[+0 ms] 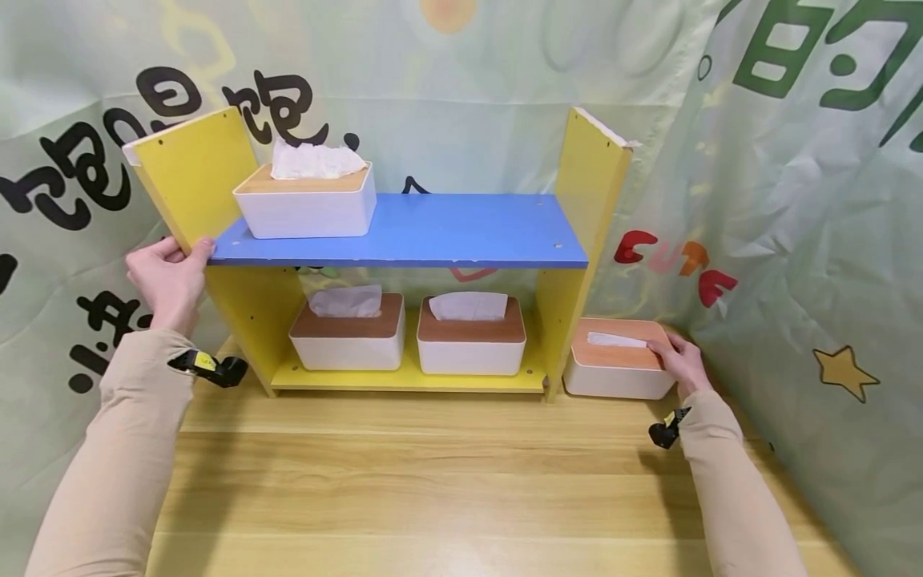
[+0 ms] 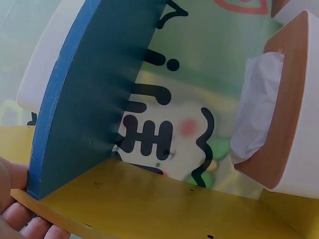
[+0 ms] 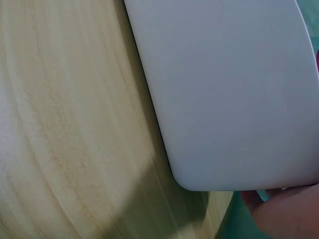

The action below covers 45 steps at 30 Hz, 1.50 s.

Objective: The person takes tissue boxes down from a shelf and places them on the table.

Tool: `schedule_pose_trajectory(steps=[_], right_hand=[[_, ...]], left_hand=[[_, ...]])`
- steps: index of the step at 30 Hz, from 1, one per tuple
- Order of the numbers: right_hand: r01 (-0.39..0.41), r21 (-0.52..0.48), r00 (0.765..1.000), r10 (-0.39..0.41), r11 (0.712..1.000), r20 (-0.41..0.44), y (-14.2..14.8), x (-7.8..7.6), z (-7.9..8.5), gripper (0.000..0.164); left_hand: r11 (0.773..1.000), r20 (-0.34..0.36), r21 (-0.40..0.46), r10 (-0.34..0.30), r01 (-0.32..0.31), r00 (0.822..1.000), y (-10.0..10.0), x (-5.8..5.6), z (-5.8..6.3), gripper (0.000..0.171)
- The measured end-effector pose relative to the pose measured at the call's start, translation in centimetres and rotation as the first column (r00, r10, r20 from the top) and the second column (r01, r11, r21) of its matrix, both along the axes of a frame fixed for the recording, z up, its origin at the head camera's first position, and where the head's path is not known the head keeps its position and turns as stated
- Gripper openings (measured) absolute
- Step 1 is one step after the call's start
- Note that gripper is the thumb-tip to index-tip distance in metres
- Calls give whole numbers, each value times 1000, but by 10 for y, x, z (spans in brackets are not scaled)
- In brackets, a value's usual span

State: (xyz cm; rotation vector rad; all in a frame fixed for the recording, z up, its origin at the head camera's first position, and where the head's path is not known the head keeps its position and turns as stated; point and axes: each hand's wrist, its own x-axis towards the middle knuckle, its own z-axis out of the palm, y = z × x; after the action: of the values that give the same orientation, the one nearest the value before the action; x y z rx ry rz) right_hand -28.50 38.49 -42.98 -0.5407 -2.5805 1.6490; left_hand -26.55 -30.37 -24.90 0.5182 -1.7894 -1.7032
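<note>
My left hand (image 1: 169, 276) grips the front edge of the yellow left side panel (image 1: 195, 172) of a small shelf unit, its thumb by the end of the blue shelf board (image 1: 461, 228). In the left wrist view, fingers (image 2: 36, 226) curl around that panel's outer side. My right hand (image 1: 681, 365) holds the right end of a tissue box (image 1: 616, 381) that stands on the table beside the unit. This box has a white body and a light wood-coloured lid with a strip of tissue. Its white side (image 3: 224, 99) fills much of the right wrist view, where the fingers are partly hidden.
On the blue board's left sits a tissue box (image 1: 310, 212) with a light lid. Two brown-lidded tissue boxes, left (image 1: 349, 353) and right (image 1: 472, 358), stand on the yellow bottom board (image 1: 411, 383). Printed cloth (image 1: 793, 240) hangs behind and beside the wooden table (image 1: 447, 481).
</note>
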Motion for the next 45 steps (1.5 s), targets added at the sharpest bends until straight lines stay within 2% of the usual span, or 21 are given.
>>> schedule_pose_trajectory(steps=[5,12,31,41,45], right_hand=[[-18,-18,1000,18,1000,9,2,-3,1,75],[1,-21,1000,-1,1000,-17,1,-6,-1,74],[23,-37,1000,-23,999,-9,0,-6,-2,72],[80,-15,997,-80,997,13,-2,-5,0,74],[97,-2,995,-97,995,-2,-5,-3,1,76]], left_hand=[[1000,-7,5,-1,1,1000,0,0,0,47],[1000,-12,26,0,1,1000,-1,1,-1,46],[1000,1,5,0,0,1000,0,0,1,46],[1000,5,0,4,-4,1000,1,0,0,45],[1000,-1,13,1,-1,1000,0,0,0,45]])
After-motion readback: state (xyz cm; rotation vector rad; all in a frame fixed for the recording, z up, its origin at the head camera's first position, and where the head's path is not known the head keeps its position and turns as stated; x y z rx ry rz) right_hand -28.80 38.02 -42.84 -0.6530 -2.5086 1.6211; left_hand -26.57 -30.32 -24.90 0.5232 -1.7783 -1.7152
